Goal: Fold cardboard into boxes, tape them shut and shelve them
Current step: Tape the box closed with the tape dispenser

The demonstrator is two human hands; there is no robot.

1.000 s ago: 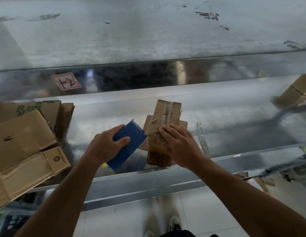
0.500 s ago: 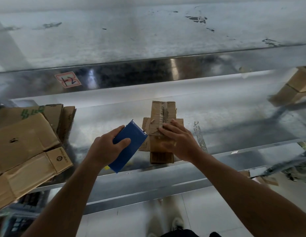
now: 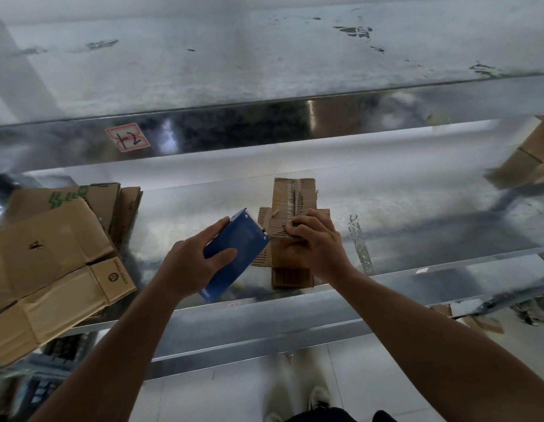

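Small cardboard box (image 3: 293, 196) stands on the metal shelf (image 3: 416, 214), near its front edge, with side flaps sticking out and a rough taped seam running along its top. Right hand (image 3: 318, 249) lies over the near half of the box, fingers (image 3: 298, 228) bent and clamped down on the seam; the thumb is hidden. Left hand (image 3: 188, 266) grips a blue dispenser (image 3: 238, 240), fingers and thumb wrapped round it, its upper corner just beside the box's left flap. Judged step: taping the box shut. A loose strip of clear tape (image 3: 360, 248) lies on the shelf right of the box. Flattened cardboard (image 3: 51, 248) is piled at the left end, overhanging the shelf edge. Risks noted: the shelf is smooth metal, so a sideways pull of tape could slide the box toward the front edge if the right hand eases. The seam looks torn and uneven, so fresh tape may bond poorly or wrinkle. The protruding flaps may catch the dispenser.
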